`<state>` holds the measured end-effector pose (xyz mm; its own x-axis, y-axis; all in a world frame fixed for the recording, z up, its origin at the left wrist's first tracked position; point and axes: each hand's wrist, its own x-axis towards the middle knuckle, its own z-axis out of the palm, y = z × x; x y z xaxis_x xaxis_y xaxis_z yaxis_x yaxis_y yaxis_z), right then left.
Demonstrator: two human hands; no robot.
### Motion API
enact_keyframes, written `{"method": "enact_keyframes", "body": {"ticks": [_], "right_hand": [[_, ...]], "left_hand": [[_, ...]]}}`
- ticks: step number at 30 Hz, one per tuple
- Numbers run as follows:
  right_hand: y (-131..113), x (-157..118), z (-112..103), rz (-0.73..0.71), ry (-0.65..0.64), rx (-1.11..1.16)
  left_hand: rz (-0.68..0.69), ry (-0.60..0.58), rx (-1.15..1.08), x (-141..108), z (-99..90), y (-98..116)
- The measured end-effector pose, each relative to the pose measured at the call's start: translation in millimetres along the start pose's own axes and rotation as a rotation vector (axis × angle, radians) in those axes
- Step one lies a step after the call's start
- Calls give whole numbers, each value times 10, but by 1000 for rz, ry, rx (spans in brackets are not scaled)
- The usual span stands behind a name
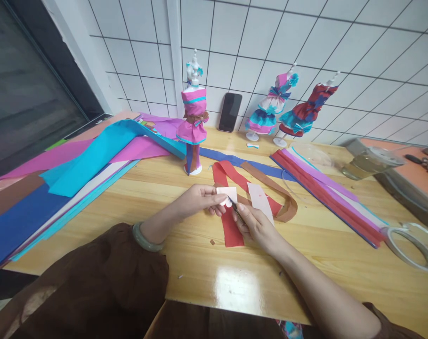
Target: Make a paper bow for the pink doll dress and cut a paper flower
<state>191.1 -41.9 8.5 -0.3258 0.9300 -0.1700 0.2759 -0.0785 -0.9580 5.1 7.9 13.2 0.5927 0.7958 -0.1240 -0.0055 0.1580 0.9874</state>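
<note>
Near the middle of the table, my left hand (pixel 207 199) pinches a small pale pink piece (pixel 228 191) with a scalloped lower edge. My right hand (pixel 252 221) is closed on small dark scissors (pixel 234 204), their tips at that edge of the piece. Below and behind both hands lies a red strip (pixel 233 231). A pale pink strip (pixel 261 201) rests just right of the hands, over red and brown strips (pixel 287 203). Beyond the hands stands a small dress form (pixel 194 127) in a pink dress with a brown bow.
Coloured sheets (pixel 93 155) spread over the left side. Against the tiled wall are a phone (pixel 230 112) and two dressed forms (pixel 268 106). Folded strips (pixel 327 197), a tape roll (pixel 411 247) and a cup (pixel 369 162) are at the right.
</note>
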Motion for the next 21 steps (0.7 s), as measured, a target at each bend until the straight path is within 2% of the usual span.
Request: {"method": "enact_keyframes", "body": {"ticks": [5, 21], "right_hand": [[35, 10, -6, 16, -7, 50], [22, 12, -20, -21, 14, 52]], "left_hand": [[21, -40, 18, -5, -19, -29], [3, -59, -16, -8, -53, -4]]}}
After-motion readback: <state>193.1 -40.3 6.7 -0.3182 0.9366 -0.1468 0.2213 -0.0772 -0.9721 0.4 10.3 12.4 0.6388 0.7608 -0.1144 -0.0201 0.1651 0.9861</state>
